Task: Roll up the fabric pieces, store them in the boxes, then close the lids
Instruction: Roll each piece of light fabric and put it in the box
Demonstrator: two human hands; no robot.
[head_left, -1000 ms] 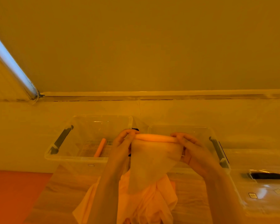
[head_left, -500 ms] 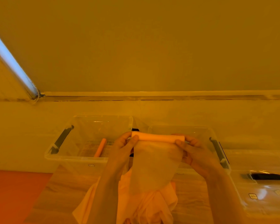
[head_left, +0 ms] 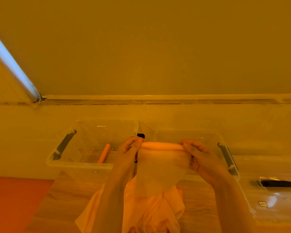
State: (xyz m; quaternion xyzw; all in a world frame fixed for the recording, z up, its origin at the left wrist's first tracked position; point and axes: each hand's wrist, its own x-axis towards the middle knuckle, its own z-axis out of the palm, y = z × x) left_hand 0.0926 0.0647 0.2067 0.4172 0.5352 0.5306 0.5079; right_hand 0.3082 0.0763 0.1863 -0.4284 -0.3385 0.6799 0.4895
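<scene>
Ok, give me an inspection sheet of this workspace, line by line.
Surface: wooden table.
Job's things: fabric piece half rolled, held up; fabric pile below; left box open, one orange roll inside; right box open; lid lying at right.
Clutter: nothing seen.
Grippers: left hand and right hand pinch the roll's ends.
Cables: nothing seen.
Surroundings: wall, light strip.

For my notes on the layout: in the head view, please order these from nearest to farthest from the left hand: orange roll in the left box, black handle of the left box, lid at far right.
From the left hand:
1. Orange roll, just left, inside the box.
2. Black handle, the box's left end.
3. Lid, far right.
</scene>
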